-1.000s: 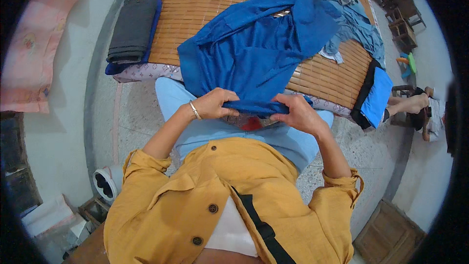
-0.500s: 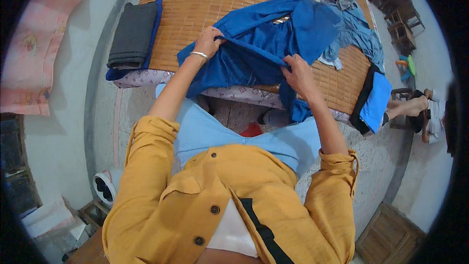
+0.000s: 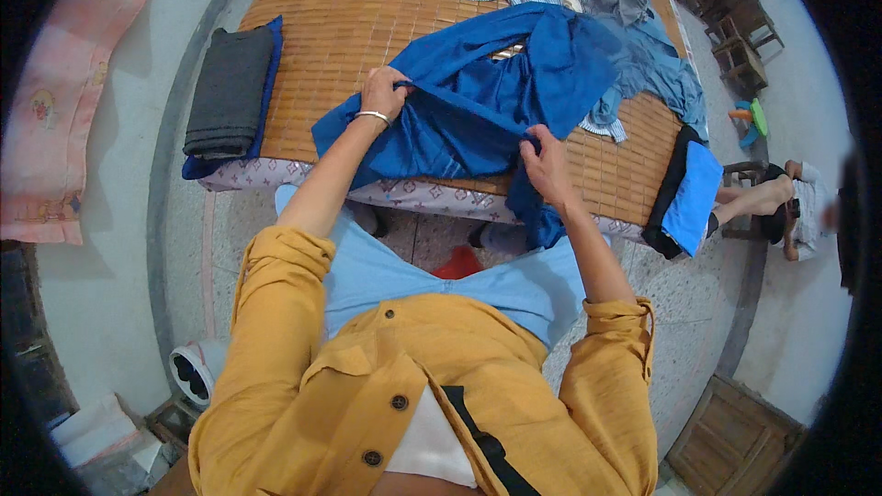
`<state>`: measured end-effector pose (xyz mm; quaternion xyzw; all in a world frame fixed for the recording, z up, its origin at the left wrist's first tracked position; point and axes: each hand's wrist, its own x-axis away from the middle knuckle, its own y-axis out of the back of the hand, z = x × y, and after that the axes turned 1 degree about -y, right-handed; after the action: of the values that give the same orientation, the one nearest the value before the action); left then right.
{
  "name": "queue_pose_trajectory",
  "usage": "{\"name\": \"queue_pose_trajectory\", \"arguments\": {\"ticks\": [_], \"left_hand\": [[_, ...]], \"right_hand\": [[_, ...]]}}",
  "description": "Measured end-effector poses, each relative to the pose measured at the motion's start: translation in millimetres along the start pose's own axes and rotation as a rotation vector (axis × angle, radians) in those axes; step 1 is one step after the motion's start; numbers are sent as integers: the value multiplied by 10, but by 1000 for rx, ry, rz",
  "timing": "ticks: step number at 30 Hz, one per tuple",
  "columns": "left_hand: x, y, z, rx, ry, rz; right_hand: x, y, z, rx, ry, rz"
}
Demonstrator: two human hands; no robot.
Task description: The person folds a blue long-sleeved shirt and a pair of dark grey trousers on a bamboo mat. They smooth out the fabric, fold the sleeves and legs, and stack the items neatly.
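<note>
A dark blue garment (image 3: 450, 142) lies spread and crumpled over the near edge of a bed covered with a woven bamboo mat (image 3: 331, 37). My left hand (image 3: 383, 95), with a bangle at the wrist, pinches a fold of it near the middle. Further right, my right hand (image 3: 546, 163) grips the same edge, so the cloth is drawn taut between both hands. One end of the garment hangs over the bed's front edge beside my right hand. Which kind of garment it is, I cannot tell.
Folded dark grey cloth (image 3: 223, 92) sits at the bed's left corner. Bright blue and black folded clothes (image 3: 691, 193) lie at the right corner. Rumpled clothes (image 3: 634, 46) are heaped at the far right. A person (image 3: 781, 197) sits beyond the bed's right side, near wooden stools (image 3: 740, 60).
The whole view has shifted slightly, with the bed sitting a little lower and further left. Both hands keep their hold on the blue garment, which has barely changed shape.
</note>
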<state>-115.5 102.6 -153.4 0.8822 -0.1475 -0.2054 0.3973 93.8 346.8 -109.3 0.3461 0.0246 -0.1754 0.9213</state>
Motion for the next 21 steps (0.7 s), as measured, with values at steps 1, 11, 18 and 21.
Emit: {"name": "queue_pose_trajectory", "arguments": {"ticks": [1,11,18,21], "left_hand": [[34,79,-52,72,-37,-33],[573,1260,-717,380,182,415],[917,1700,-1046,316,2,507],[1010,1953,-1275,323,-87,608]], "right_hand": [[-9,31,22,-103,-102,31],[203,320,80,232,117,182],[-20,368,235,416,198,139],[-262,301,375,411,420,177]]}}
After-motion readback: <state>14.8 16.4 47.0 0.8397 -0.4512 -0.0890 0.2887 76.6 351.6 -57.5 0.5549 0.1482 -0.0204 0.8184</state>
